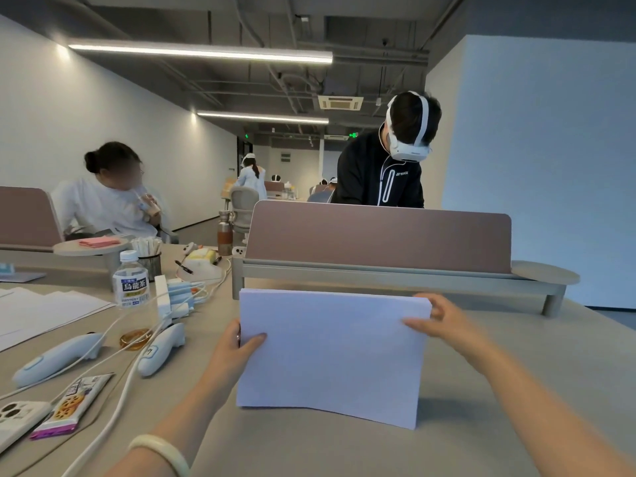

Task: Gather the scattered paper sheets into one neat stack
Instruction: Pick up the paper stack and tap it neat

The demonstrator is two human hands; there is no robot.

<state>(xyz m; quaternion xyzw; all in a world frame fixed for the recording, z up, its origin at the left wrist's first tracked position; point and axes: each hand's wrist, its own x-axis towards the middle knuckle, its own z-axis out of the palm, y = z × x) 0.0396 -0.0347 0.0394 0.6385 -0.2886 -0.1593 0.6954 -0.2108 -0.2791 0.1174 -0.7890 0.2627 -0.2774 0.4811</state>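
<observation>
Left hand [237, 346] and right hand [444, 321] each pinch a side edge of the gathered paper stack [330, 356], held upright on the table [516, 390]; squaring apparently remains.

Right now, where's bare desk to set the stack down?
Both hands, left and right, hold the white paper stack on edge. Bare grey desk runs right of it, from the mauve divider screen to the near edge. Left is crowded: white controllers, cables, tea bottle, loose sheets.
</observation>
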